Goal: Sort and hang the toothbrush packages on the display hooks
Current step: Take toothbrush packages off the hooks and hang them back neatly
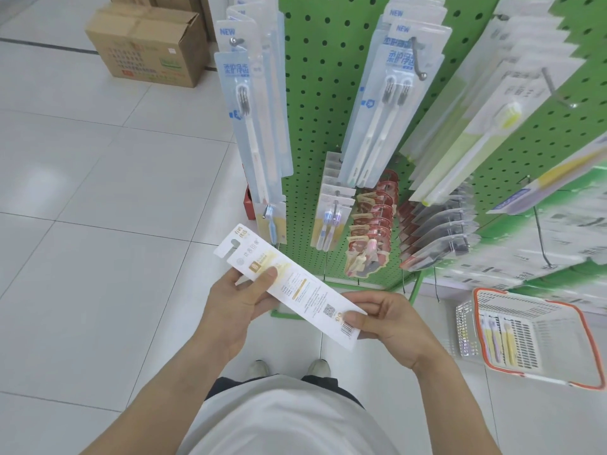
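white tiled floor (98,192) | cardboard box (144,50) at far left | orange-rimmed basket (532,336) at right | green pegboard rack (315,93) standing between

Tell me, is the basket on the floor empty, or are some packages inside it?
Not empty. The basket with the orange rim holds at least two toothbrush packages, which lie flat on its bottom.

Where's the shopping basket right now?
The basket sits on the white floor at the lower right of the head view, just right of the right hand and below the green pegboard rack.
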`<action>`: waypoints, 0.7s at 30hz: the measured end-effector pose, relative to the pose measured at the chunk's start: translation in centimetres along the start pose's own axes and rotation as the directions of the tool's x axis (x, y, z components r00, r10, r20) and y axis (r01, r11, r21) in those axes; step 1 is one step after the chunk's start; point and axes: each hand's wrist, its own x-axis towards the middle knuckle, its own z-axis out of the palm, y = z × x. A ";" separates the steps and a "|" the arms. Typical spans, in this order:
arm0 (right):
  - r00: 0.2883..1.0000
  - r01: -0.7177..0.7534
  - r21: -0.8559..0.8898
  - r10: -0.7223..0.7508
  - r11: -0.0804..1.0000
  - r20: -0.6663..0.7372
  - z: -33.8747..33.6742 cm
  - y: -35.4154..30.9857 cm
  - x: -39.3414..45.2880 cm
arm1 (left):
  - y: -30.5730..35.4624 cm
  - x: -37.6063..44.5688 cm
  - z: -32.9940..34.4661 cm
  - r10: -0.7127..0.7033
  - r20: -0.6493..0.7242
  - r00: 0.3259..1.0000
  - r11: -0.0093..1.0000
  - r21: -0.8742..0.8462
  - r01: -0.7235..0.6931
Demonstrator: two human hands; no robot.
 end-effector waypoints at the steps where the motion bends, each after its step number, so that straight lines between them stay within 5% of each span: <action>1: 1.000 0.005 0.013 -0.005 1.000 0.008 0.2 -0.1 0.0 | -0.3 -0.2 0.1 -0.017 0.007 1.000 1.000 0.004 0.017; 16: 0.995 -0.023 0.067 0.016 0.998 0.103 0.3 0.0 0.1 | -0.6 -0.3 -0.1 -0.056 -0.041 0.998 0.996 -0.076 0.053; 21: 0.985 -0.034 -0.072 0.045 0.997 0.166 1.1 -0.1 0.1 | -0.8 -0.1 -0.2 -0.072 -0.070 0.995 0.992 -0.108 0.064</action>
